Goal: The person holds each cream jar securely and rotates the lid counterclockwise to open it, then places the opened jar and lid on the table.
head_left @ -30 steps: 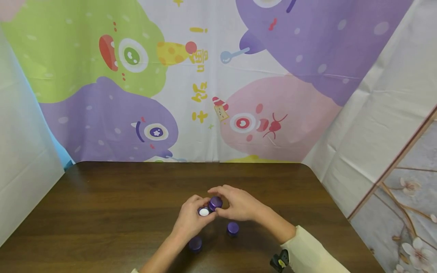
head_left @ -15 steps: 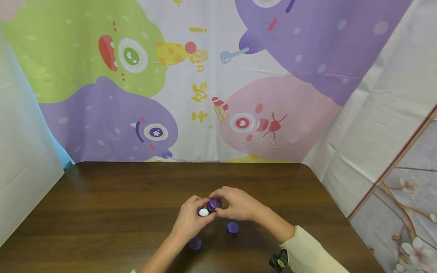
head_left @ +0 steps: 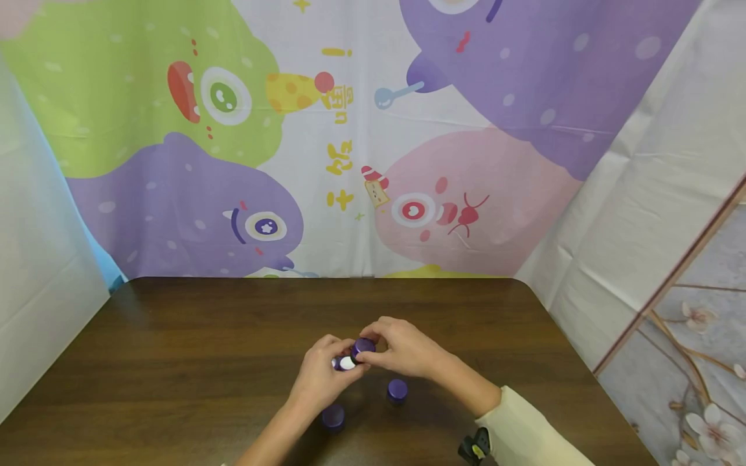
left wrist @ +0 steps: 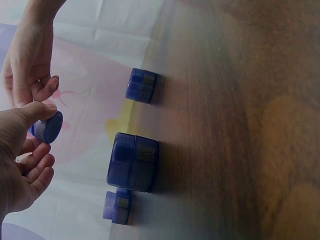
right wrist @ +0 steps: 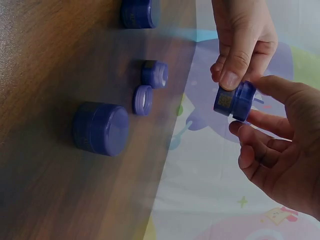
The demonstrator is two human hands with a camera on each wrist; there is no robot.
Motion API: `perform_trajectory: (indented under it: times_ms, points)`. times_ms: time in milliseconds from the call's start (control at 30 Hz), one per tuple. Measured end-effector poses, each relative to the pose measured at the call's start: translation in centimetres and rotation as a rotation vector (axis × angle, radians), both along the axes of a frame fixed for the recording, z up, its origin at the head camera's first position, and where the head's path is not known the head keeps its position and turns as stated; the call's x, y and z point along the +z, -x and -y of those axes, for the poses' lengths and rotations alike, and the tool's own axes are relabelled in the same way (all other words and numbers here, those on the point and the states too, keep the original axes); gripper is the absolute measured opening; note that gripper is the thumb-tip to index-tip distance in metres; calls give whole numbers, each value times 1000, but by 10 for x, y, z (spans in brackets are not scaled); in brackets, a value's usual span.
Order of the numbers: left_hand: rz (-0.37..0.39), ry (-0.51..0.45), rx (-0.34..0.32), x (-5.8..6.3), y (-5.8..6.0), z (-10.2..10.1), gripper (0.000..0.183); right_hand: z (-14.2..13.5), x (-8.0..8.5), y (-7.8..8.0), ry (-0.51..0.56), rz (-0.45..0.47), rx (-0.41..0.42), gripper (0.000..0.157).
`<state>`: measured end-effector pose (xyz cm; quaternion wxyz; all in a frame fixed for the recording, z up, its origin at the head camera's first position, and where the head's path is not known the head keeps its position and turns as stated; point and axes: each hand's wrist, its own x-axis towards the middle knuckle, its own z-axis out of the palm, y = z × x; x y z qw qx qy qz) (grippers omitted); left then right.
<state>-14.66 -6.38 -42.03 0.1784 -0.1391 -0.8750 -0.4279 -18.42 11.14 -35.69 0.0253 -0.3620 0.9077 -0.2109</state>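
Observation:
In front of me both hands hold one small purple jar (head_left: 364, 348). The left hand (head_left: 322, 372) pinches its labelled body (right wrist: 225, 101) between thumb and fingers. On the capped end, the right hand (head_left: 402, 349) grips the lid (right wrist: 244, 101), which sits against the body. From the left wrist view, the jar's round flat end (left wrist: 52, 127) shows. Below the hands, an uncapped small jar (right wrist: 155, 74) with a pale inside stands on the table beside a loose purple lid (right wrist: 143, 100). In the head view, white surfaces from these show partly between the hands.
Two lidded purple jars stand on the brown table (head_left: 175, 375): one jar (head_left: 333, 417) near the left forearm, another jar (head_left: 397, 391) below the right hand. A printed cartoon curtain (head_left: 361, 129) hangs behind the table. The right sleeve (head_left: 524, 421) carries a dark strap.
Both hands have shifted slightly left with the jar. The right thumb now lies further across the lid, and a second white patch shows beside the left fingers.

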Motion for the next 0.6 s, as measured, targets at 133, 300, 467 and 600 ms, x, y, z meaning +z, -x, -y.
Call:
perform_trajectory:
  times_ms: [133,300,467,600]
  points:
    - [-8,2,10,0,-1,0,34,1,0,0,-33,-28,47,33]
    - [-6,-1,10,0,-3,2,37,1,1,-2,-31,4,87,40]
    - [-8,1,-2,1,-3,3,34,2,1,-3,2,4,25,47]
    - [-17,6,0,2,-2,3,33,2,0,-2,7,-19,-19,42]
